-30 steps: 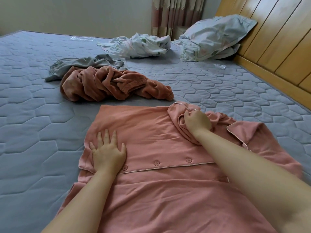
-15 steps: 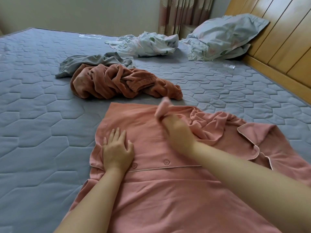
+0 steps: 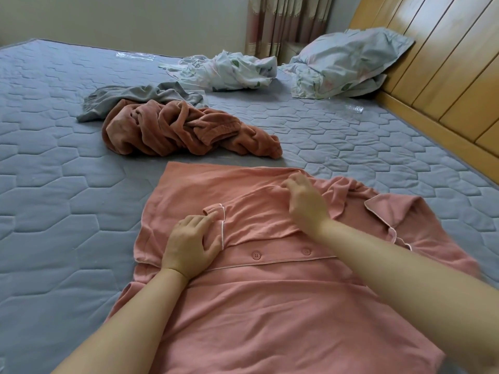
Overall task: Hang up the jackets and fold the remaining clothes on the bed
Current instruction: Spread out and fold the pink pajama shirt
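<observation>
A pink button-front pyjama shirt (image 3: 270, 306) lies spread on the blue quilted bed (image 3: 54, 184) in front of me. One sleeve is folded across its front, its white-piped cuff (image 3: 217, 211) lying near the left side. My left hand (image 3: 189, 244) presses flat on the shirt beside that cuff, fingers touching the sleeve end. My right hand (image 3: 305, 201) pinches the sleeve fabric near the shirt's far edge. The collar (image 3: 388, 211) lies bunched to the right.
A crumpled rust-brown fleece garment (image 3: 186, 130) and a grey garment (image 3: 135, 97) lie beyond the shirt. A floral sheet (image 3: 229, 70) and pillow (image 3: 348, 60) sit near the wooden headboard (image 3: 445, 76). Curtains (image 3: 286, 20) hang at the back.
My right hand pulled the sleeve leftwards across the shirt front and laid it down. My left hand shifted from lying flat to holding down the cuff end.
</observation>
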